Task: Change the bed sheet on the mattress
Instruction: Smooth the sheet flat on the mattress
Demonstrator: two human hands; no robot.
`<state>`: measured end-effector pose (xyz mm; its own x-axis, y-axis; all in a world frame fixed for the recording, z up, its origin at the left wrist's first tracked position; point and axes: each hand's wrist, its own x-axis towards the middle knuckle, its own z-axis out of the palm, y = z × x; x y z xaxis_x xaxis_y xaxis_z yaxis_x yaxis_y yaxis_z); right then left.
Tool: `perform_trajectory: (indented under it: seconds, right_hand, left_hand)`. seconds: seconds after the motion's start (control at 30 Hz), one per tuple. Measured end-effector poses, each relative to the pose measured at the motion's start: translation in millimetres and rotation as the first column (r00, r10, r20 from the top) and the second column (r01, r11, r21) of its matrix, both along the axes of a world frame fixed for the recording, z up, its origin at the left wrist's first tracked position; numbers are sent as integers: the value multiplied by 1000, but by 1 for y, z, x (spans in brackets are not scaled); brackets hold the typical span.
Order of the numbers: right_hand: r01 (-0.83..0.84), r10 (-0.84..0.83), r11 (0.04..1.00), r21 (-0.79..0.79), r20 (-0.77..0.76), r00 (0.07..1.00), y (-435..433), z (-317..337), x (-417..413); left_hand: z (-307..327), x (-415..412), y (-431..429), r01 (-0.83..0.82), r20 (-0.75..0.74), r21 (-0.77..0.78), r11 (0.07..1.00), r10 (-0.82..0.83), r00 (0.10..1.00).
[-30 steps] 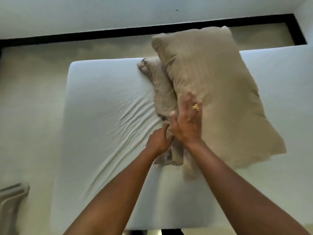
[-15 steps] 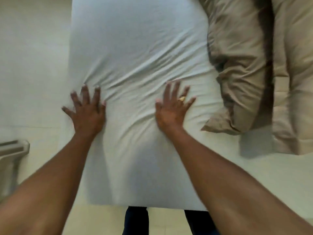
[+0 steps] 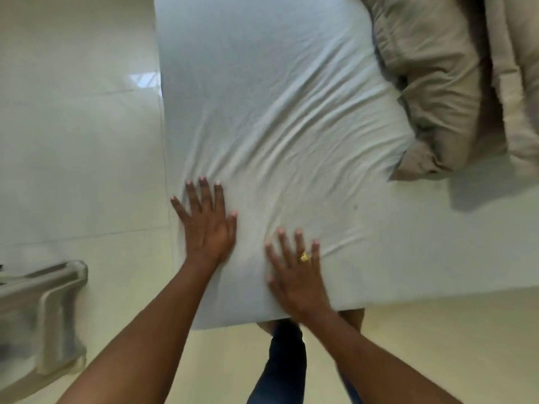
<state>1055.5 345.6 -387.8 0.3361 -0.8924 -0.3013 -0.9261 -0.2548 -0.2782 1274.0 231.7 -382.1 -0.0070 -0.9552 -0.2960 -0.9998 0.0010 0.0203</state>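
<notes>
- Grey moulded object (image 3: 40,310), rounded at its edges and blurred, stands on the floor well to the left of the mattress's near corner. What it is cannot be told.
- Floor (image 3: 73,141) of glossy cream tiles with thin joints runs along the mattress's left side. A pale glare lies on it just beside that long edge.
- Mattress (image 3: 227,313): a thick rectangular slab with a soft, rounded near edge. Its length runs away from the person.
- Bed sheet (image 3: 277,112): pale grey-white cloth with a fine, matt weave. It covers the top of the mattress and folds down over its left side and near end. Toward the mattress's far end it lies smooth. Toward the near end it is rucked into long creases that fan from the hands out toward the pillows.
- Left grip (image 3: 208,225) lies palm down on the sheet close to the mattress's left edge, fingers straight and spread. It presses the cloth and holds nothing.
- Right grip (image 3: 297,275) lies flat on the sheet close to the mattress's near end, just right of the left one and apart from it, fingers straight and slightly fanned. A gold ring (image 3: 304,257) sits on one finger.
- Dark trouser leg (image 3: 285,368) shows below the mattress's near end.
- Tan pillows (image 3: 431,83), soft and crumpled, lie side by side on the right part of the mattress top, well apart from both hands.
</notes>
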Motion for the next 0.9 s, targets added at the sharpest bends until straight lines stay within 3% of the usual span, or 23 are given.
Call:
perform_trajectory:
  seconds: [0.07,0.13,0.2,0.27,0.33,0.37,0.43,0.53,0.6,0.67,0.77,0.87,0.9]
  right_hand:
    - [-233,230,972,35,71,971,15,6,16]
    - [-214,216,976,-33,74,974,2,4,1]
    - [144,-145,986,-90,-8,989,-8,-4,-27]
    - [549,-555,832,-77,-95,827,-8,-9,-52]
    - [725,-727,685,-72,-122,675,5,-13,-41]
    - [740,-743,668,-78,-123,658,11,-13,-19]
    - [636,-638,770,-51,-77,766,23,-8,37]
    - [323,-323,946,-24,5,947,41,6,97]
    - [231,-227,973,-22,108,968,42,11,98]
    - [304,-294,952,-48,152,944,36,15,80]
    - [669,-657,738,-88,136,742,13,7,41]
    - [853,-861,505,-132,-9,509,-22,-13,12]
    - [894,-902,431,-122,-51,428,-40,-22,10]
  left_hand:
    - [-1,-16,-11,313,-36,19,949,-312,949]
    - [-2,-7,-13,585,-77,58,809,-580,811]
    - [-4,19,-16,580,-74,69,812,-576,814]
    - [-2,44,-19,448,-53,58,892,-445,894]
    - [3,59,-21,395,-35,40,918,-394,919]
    - [5,63,-22,392,-27,42,919,-391,920]
    - [9,63,-22,369,-32,73,926,-368,929]
    - [15,58,-21,354,-8,159,922,-357,934]
    - [23,48,-21,355,25,196,914,-367,930]
    - [33,35,-26,484,67,135,865,-495,866]
    - [34,0,-46,754,-17,110,648,-757,653]
    - [10,-10,-90,915,-131,78,396,-906,403]
    - [-1,-2,-116,920,-135,60,386,-911,391]
